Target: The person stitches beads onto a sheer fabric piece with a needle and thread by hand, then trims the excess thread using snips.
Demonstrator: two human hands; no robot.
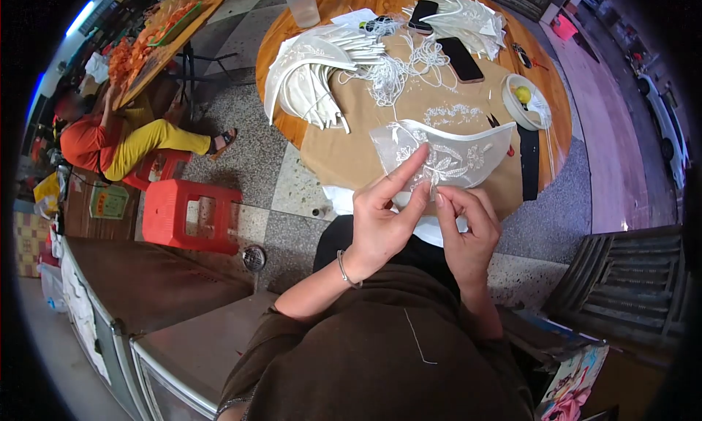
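A sheer white piece of embroidered fabric [479,161], with beaded flowers and a curved white edge, is held up in front of the round table. My left hand [384,220] grips it near its lower left part, forefinger lying along the front and thumb at the bottom edge. My right hand [469,231] pinches thumb and forefinger together close to my left thumb, at the fabric's lower edge. What sits between those fingertips is too small to make out. Small white beads [452,115] lie scattered on brown paper [336,154] beyond the fabric.
On the wooden table [270,51] are stacked white fabric pieces [303,73], white cords [387,77], a phone [461,59], a round container [515,106] and a plastic cup [300,4]. Red stools [179,216] stand left, where another person [102,143] sits at a second table.
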